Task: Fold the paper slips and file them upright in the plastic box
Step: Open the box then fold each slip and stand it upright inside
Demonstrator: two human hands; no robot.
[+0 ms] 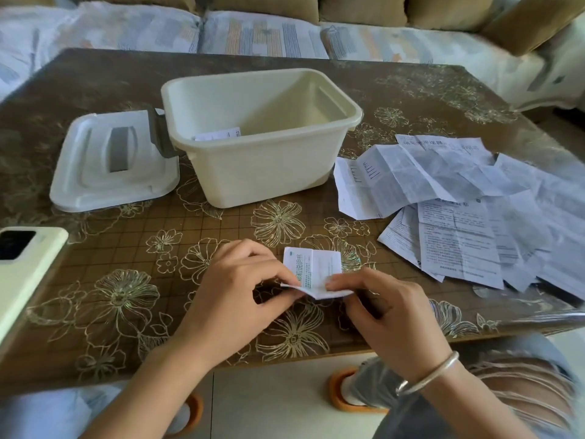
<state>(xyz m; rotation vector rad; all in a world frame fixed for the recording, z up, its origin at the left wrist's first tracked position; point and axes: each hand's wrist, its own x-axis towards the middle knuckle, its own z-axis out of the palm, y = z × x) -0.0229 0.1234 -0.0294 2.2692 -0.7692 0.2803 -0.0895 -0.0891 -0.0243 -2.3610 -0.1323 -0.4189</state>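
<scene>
step: folding slip (319, 267) | left grip (234, 289) and right grip (392, 315) both pinching its near edge | imo match corners, then press crease flat | box (262, 172) sits beyond grips

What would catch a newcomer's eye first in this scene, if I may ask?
Front and centre, the left hand and right hand pinch a half-folded paper slip between them. Behind stands the open plastic box, one slip inside, its lid lying to its left. Unfolded sheets sprawl on the right.
</scene>
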